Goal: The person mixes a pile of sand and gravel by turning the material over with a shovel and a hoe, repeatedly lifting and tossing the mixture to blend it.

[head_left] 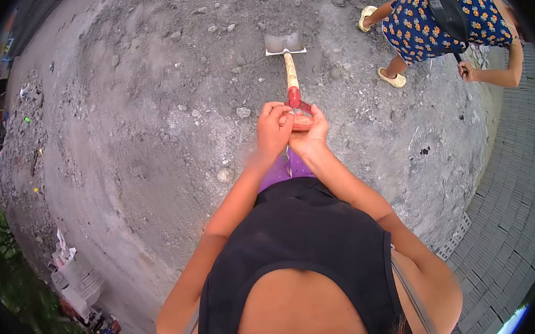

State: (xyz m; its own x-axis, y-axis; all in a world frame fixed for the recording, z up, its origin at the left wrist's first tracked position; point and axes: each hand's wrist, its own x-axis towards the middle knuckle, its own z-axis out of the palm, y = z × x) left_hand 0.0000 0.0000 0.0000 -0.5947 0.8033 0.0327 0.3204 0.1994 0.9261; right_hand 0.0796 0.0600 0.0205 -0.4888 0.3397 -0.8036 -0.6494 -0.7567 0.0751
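In front of me stands a shovel [291, 74] with a metal blade, a pale wooden shaft and a red D-shaped handle. Its blade rests against the grey gravelly ground [167, 93], pointing away from me. At the handle's left side, my left hand [274, 130] has its fingers bent onto the red grip. My right hand [311, 135] is curled about the right side of the same grip, partly beneath it. The two hands are close together, just beyond my purple trousers [277, 174].
A person in a blue floral dress [417, 26] bends over at the upper right, one hand on a dark handle. Rows of grey bricks [503, 211] fill the right edge. Pale blocks [78, 279] are piled at lower left. Small stones are scattered over the ground.
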